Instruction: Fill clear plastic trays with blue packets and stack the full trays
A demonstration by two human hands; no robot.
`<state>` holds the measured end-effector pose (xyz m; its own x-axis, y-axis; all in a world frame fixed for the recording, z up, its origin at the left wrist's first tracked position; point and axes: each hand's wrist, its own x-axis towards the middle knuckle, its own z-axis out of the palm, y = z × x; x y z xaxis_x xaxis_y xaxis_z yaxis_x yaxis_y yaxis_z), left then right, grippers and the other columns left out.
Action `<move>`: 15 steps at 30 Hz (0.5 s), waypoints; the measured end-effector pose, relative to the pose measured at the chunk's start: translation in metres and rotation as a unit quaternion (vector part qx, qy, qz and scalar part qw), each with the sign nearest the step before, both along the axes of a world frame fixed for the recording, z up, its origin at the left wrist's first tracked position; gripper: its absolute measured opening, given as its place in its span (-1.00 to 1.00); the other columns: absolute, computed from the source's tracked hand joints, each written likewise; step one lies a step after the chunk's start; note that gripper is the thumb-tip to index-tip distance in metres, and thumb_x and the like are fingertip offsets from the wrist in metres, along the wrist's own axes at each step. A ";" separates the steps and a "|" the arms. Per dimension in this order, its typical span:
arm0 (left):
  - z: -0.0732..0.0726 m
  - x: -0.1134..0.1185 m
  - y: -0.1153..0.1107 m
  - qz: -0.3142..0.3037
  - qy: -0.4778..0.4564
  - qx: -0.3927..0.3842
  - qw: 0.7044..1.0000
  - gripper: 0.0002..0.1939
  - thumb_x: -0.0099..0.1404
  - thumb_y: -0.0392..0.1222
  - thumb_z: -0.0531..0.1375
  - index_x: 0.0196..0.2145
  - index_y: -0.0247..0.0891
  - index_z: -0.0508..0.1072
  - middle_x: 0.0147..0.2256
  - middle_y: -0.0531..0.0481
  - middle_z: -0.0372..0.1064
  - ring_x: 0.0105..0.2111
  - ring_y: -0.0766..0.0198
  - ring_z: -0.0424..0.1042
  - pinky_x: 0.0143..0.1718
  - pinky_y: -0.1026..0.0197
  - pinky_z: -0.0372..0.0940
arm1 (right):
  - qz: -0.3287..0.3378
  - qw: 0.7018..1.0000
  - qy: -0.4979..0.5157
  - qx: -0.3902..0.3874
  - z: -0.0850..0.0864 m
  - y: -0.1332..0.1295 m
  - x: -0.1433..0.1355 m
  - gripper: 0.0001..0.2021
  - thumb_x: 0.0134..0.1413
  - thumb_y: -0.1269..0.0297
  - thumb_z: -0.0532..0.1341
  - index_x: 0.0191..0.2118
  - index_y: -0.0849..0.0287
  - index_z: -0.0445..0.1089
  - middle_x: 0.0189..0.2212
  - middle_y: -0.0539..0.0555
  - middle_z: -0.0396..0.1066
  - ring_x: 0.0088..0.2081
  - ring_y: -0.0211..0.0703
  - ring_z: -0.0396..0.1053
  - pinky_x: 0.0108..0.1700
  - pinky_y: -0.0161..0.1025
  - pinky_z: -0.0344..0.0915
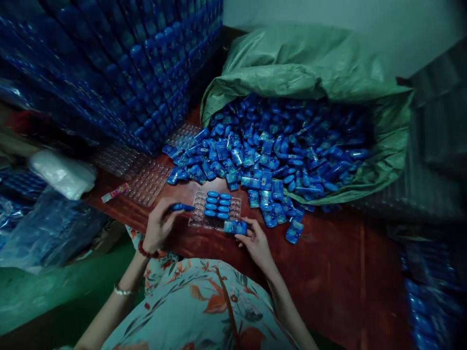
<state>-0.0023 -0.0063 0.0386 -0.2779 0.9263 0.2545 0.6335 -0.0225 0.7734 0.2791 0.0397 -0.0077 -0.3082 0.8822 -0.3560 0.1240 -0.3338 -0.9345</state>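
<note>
A clear plastic tray with rows of slots lies on the red-brown table before me. Several small blue packs stand on edge in its middle, in two columns. My left hand, at the tray's left side, pinches one blue pack. On the right, my right hand grips another blue pack, held label up over the tray's lower right corner. What exactly the packs contain cannot be made out.
A green sack lies open behind, spilling a heap of blue packs onto the table. Wrapped stacks of blue packs rise at the left. More clear trays and a pink strip lie left, near a white plastic bag.
</note>
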 end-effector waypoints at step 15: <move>-0.028 0.040 -0.009 -0.211 0.183 0.078 0.957 -0.66 0.31 -0.42 -0.06 0.01 -0.30 0.29 -0.23 -0.15 0.34 -0.26 0.25 0.30 -0.26 0.23 0.32 | 0.204 0.805 -0.255 0.495 0.024 0.005 -0.021 -0.62 0.16 0.55 -0.07 0.00 0.16 0.32 -0.17 0.18 0.38 -0.10 -0.12 0.34 -0.03 -0.16 0.30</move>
<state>0.0374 -0.0154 0.0106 0.2468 0.8794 0.4071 0.7700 -0.4330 0.4686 0.2578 0.0450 0.0166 -0.6810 0.6738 0.2869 0.4868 0.7092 -0.5100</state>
